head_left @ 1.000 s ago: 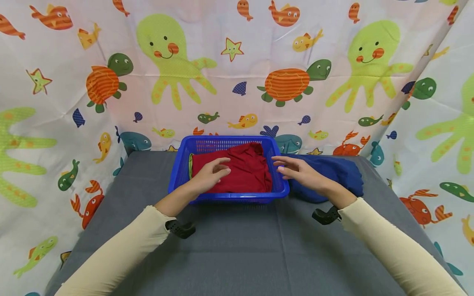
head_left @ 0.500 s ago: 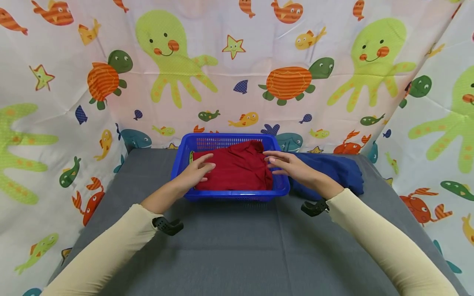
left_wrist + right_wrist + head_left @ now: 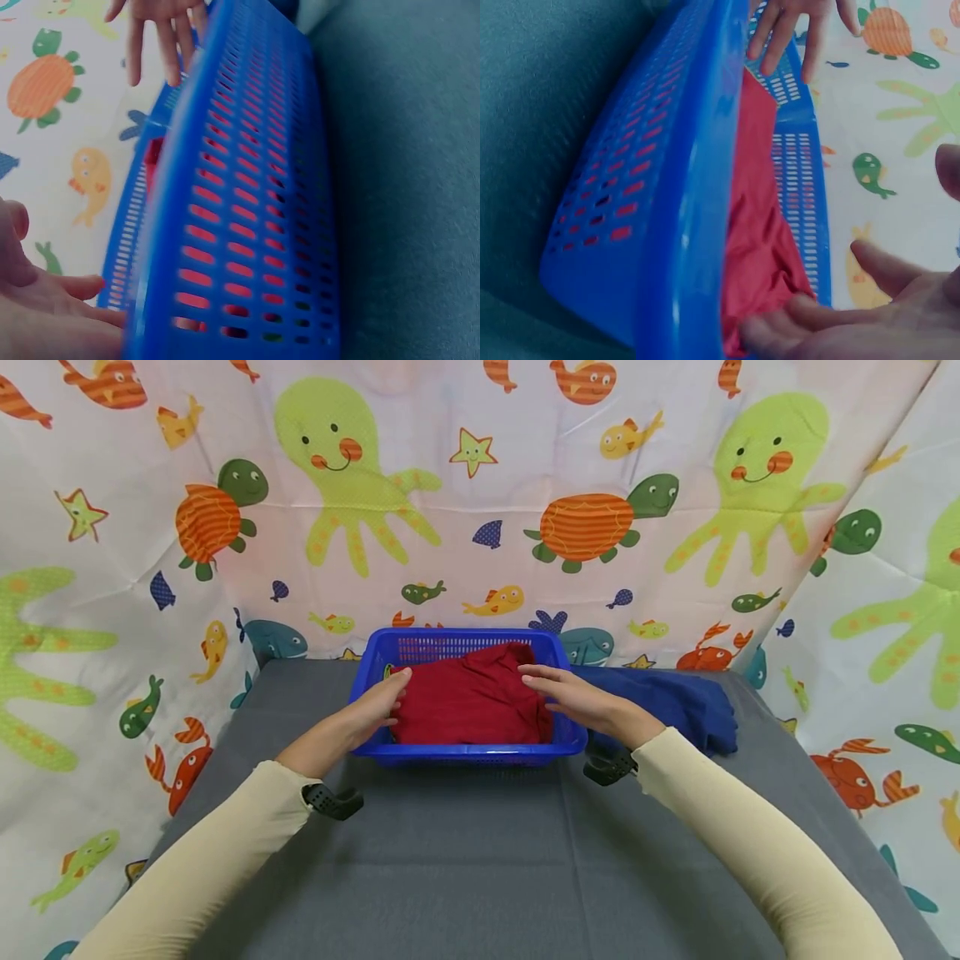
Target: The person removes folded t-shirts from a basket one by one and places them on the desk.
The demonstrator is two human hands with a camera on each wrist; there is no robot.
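Note:
A blue plastic basket (image 3: 465, 752) with slotted walls stands at the back of the table, and a dark red cloth (image 3: 468, 702) lies inside it. A bit of yellow-green fabric (image 3: 387, 670) peeks out at the cloth's left edge. My left hand (image 3: 372, 708) is over the basket's left side, fingers extended and holding nothing. On the opposite side, my right hand (image 3: 581, 700) reaches over the right rim with its fingers relaxed, the fingertips close over the red cloth. In the right wrist view the red cloth (image 3: 754, 217) shows wrinkled behind the basket's near rim (image 3: 705, 172).
A blue folded cloth (image 3: 675, 702) lies on the table right of the basket, partly hidden by my right hand. The grey tablecloth (image 3: 465, 860) spreads in front. A curtain (image 3: 465, 552) with sea-animal prints hangs behind and along both sides.
My left hand has moved left, from over the red cloth to the basket's left side. My right hand has shifted left, farther over the basket. The basket and cloths stay in place.

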